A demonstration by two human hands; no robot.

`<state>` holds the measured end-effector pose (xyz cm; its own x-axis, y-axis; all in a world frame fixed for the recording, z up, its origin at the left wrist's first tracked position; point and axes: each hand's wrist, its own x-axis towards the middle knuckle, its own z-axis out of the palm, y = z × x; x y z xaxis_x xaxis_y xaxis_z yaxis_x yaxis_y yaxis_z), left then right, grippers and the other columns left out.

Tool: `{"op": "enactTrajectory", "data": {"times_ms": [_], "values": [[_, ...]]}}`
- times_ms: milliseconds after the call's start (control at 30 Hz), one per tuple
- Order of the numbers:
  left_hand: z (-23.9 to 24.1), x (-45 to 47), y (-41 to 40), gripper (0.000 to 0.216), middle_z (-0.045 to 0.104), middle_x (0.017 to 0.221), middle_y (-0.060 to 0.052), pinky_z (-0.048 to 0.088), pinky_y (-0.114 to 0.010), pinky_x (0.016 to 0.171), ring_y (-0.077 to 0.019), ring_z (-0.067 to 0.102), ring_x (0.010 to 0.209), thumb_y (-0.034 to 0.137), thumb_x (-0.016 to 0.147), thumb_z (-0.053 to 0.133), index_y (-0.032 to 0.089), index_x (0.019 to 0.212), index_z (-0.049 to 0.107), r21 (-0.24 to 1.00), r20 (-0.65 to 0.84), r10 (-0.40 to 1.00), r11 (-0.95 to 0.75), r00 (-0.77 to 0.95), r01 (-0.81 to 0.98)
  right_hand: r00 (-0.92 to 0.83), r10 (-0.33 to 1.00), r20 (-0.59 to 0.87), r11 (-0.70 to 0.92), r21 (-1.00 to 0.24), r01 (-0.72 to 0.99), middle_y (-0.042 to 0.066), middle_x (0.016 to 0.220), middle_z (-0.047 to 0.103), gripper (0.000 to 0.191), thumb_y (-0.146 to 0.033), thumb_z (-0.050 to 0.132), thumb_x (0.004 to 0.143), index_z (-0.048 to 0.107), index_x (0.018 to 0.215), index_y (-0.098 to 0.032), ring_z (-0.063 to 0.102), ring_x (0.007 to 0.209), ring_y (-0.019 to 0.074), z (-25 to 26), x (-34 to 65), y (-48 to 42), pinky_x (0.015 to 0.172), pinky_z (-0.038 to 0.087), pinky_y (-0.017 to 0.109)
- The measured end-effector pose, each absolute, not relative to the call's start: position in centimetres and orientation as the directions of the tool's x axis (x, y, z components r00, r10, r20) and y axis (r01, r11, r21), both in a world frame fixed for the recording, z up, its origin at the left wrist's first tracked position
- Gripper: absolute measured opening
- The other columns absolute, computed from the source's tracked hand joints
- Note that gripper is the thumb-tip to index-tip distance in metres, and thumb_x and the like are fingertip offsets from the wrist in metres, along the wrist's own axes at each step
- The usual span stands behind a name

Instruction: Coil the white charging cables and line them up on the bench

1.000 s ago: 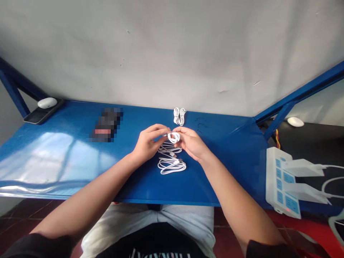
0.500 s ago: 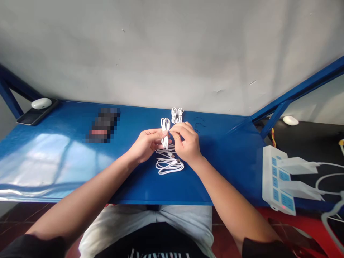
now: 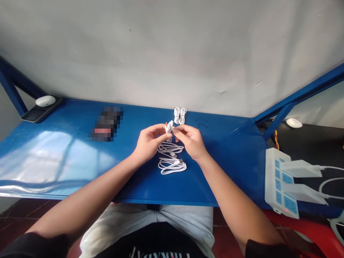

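Observation:
Both of my hands meet above the middle of the blue table point(image 3: 67, 154). My left hand point(image 3: 148, 142) and my right hand point(image 3: 189, 141) pinch a small folded white cable point(image 3: 169, 127) between their fingertips, just off the surface. Under them lie loose coils of white cable point(image 3: 172, 163). Two bundled white cables point(image 3: 179, 115) rest side by side near the wall, just beyond my fingers.
A phone with a white earbud case point(image 3: 45, 101) on it sits at the far left corner. A blurred dark object point(image 3: 106, 123) lies left of my hands. A white power strip point(image 3: 279, 182) with plugged-in chargers sits at the right, past a blue frame strut point(image 3: 279, 114).
The held cable went from a round coil to a long upright loop, and now it is folded small between both hands' fingertips. My hands stayed over the same spot.

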<state>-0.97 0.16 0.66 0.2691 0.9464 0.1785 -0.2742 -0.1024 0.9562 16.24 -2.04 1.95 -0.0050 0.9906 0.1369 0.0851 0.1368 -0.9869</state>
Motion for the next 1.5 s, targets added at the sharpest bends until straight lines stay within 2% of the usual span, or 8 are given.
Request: {"op": "enactTrajectory", "data": {"times_ms": [133,267,433,600,867,1033,1233,1500], "values": [[0.3,-1.6,0.5,0.016,0.073,0.1,-0.007,0.056,-0.034,0.089,-0.0189,0.068,0.095,0.028,0.084,0.077,0.021,0.098,0.078,0.873,0.471,0.843,-0.488,0.261,0.001,-0.112,0.986,-0.12,-0.14,-0.972,-0.189,0.0,0.075,0.062,0.034,-0.049,0.085,0.07,0.072,0.083,-0.02,0.051,0.065,0.0126,1.6,16.4,-1.6,0.066,0.044,0.03],[0.6,-1.9,0.4,0.015,0.073,0.099,-0.008,0.055,-0.033,0.089,-0.0192,0.068,0.095,0.028,0.087,0.074,0.022,0.1,0.078,0.815,0.521,0.796,-0.571,0.307,0.098,-0.105,0.985,-0.133,-0.151,-0.971,-0.186,0.001,0.078,0.063,0.035,-0.047,0.086,0.068,0.07,0.081,-0.02,0.053,0.068,0.0133,1.5,16.1,-1.5,0.069,0.045,0.03],[1.0,-1.1,-0.2,0.028,0.072,0.092,-0.006,0.058,-0.026,0.069,-0.0158,0.069,0.079,0.034,0.077,0.084,0.016,0.097,0.075,0.987,0.094,0.96,-0.055,0.263,-0.152,0.096,0.969,0.228,0.209,-0.961,0.18,0.002,0.078,0.064,0.015,-0.033,0.064,0.09,0.064,0.08,-0.021,0.056,0.073,0.0164,1.3,15.2,-2.0,0.071,0.044,0.032],[1.8,-0.9,0.1,0.018,0.071,0.081,-0.006,0.057,-0.017,0.058,-0.0119,0.069,0.069,0.026,0.078,0.081,0.013,0.087,0.074,0.76,-0.321,0.821,0.521,0.473,-0.389,-0.007,0.807,0.591,0.527,-0.714,0.461,0.004,0.084,0.065,0.019,-0.021,0.051,0.097,0.062,0.082,-0.023,0.06,0.084,0.0205,1.8,15.4,-2.4,0.08,0.048,0.037],[2.6,-2.1,0.8,0.006,0.071,0.077,-0.008,0.058,-0.015,0.056,-0.0114,0.069,0.062,0.015,0.088,0.07,0.01,0.089,0.073,0.483,-0.403,0.576,0.794,0.711,-0.369,-0.228,0.691,0.685,0.681,-0.514,0.522,0.006,0.092,0.07,0.019,-0.02,0.051,0.097,0.066,0.088,-0.027,0.063,0.09,0.024,2.5,16.7,-2.3,0.085,0.05,0.044],[2.5,-1.6,0.1,0.018,0.074,0.087,-0.007,0.06,-0.02,0.067,-0.0128,0.072,0.074,0.023,0.081,0.08,0.013,0.094,0.074,0.682,-0.309,0.755,0.6,0.578,-0.419,-0.108,0.793,0.599,0.573,-0.674,0.467,0.006,0.09,0.069,0.011,-0.026,0.059,0.094,0.068,0.088,-0.025,0.063,0.089,0.0234,2.8,16.5,-2.7,0.086,0.05,0.043],[1.3,-0.9,-0.1,0.033,0.075,0.092,-0.004,0.059,-0.029,0.081,-0.0144,0.071,0.083,0.022,0.068,0.09,0.017,0.095,0.071,0.897,-0.035,0.943,0.176,0.33,-0.406,0.031,0.992,0.119,0.115,-0.987,0.108,0.003,0.082,0.069,0.017,-0.038,0.074,0.083,0.071,0.082,-0.021,0.062,0.078,0.0184,2.4,16.2,-2.1,0.074,0.049,0.034],[0.2,-1.6,0.4,0.015,0.073,0.098,-0.008,0.057,-0.038,0.092,-0.0205,0.069,0.097,0.028,0.08,0.081,0.02,0.092,0.078,0.899,0.437,0.855,-0.425,0.278,-0.105,-0.151,0.952,-0.267,-0.297,-0.927,-0.231,0.002,0.073,0.064,0.031,-0.043,0.087,0.065,0.073,0.075,-0.017,0.052,0.065,0.0121,2.5,16.8,-1.6,0.064,0.045,0.029]]}}
